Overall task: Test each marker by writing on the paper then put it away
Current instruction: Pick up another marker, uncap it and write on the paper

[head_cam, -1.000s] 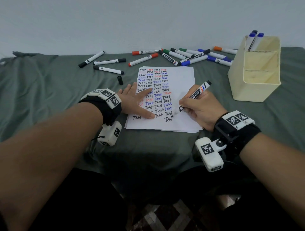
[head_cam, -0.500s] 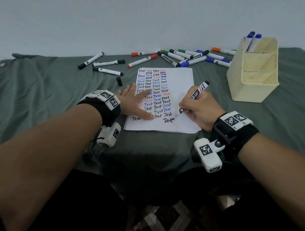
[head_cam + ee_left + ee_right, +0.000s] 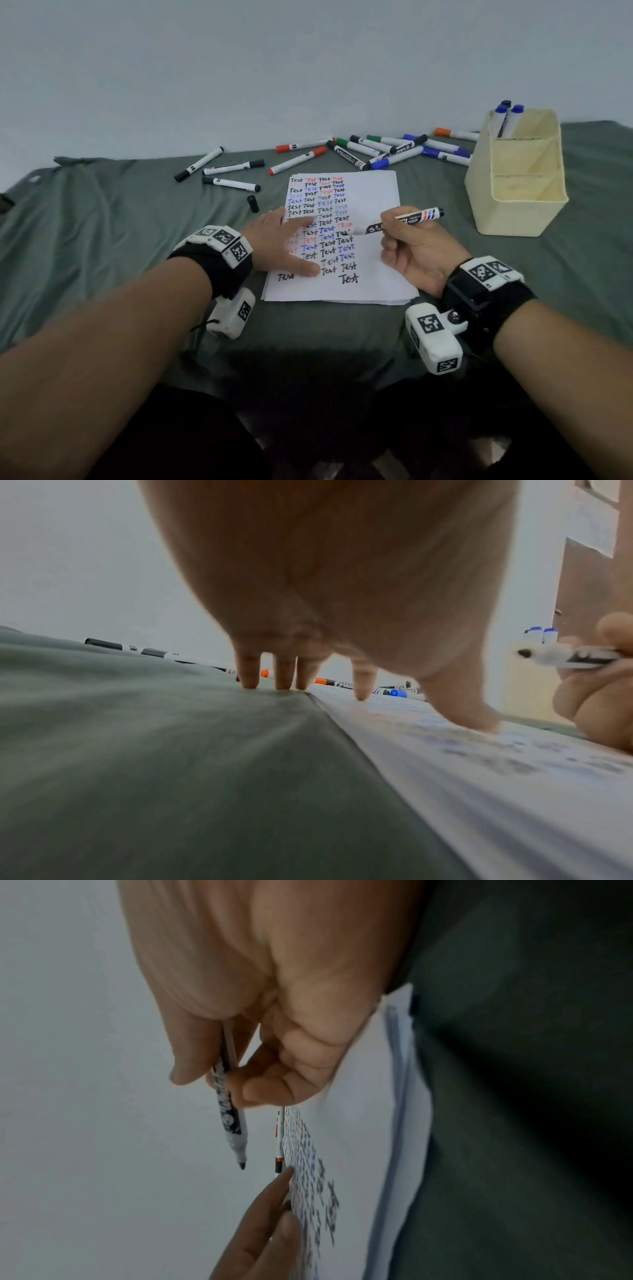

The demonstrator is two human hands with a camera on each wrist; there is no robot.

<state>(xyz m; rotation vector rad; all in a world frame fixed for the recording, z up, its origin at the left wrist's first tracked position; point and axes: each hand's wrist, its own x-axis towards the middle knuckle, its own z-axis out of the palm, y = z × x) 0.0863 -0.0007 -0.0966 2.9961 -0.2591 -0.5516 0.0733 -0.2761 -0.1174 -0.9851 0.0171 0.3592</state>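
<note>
My right hand (image 3: pixel 407 240) grips an uncapped black marker (image 3: pixel 406 219), lifted off the paper and lying almost level with its tip pointing left. In the right wrist view the marker (image 3: pixel 227 1104) sits between thumb and fingers, tip bare. White paper (image 3: pixel 370 192) covered with rows of "Test" lies on the green cloth. My left hand (image 3: pixel 284 240) lies flat on the paper's left side with fingers straight; its fingertips (image 3: pixel 361 693) press the sheet in the left wrist view. A loose black cap (image 3: pixel 252 203) lies left of the paper.
Several capped markers (image 3: pixel 376 150) lie scattered behind the paper, with three more (image 3: pixel 219 171) at the back left. A cream plastic organizer (image 3: pixel 513 185) stands at the right and holds a few markers (image 3: pixel 507 116) in its rear compartment. Green cloth (image 3: pixel 102 240) covers the table.
The right hand finished the last "Test", lifted the marker off the paper and turned it from upright to nearly level. The left hand stayed flat on the sheet.
</note>
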